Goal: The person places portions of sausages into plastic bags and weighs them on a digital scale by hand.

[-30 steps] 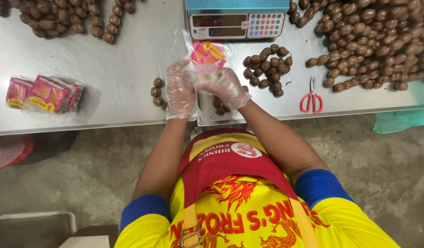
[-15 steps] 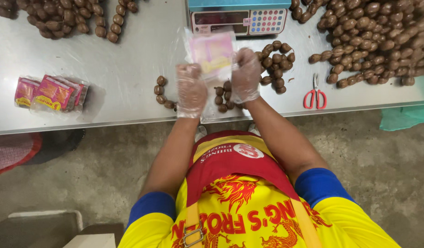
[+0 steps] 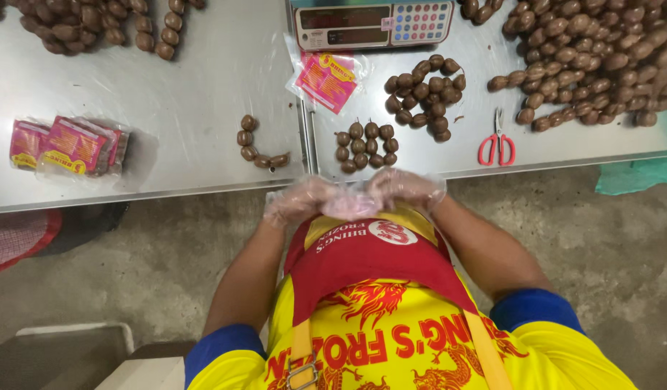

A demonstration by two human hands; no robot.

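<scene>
Overhead, steel table (image 3: 203,87) above concrete floor (image 3: 622,260).

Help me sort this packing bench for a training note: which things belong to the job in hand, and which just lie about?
In hand:
left hand and right hand, gloved, together on a clear bag
printed bag
sausage cluster
scale

Lying about:
scissors
filled packs
short link

One scale (image 3: 373,24), one pair of red scissors (image 3: 497,146), two gloved hands (image 3: 351,196).
</scene>
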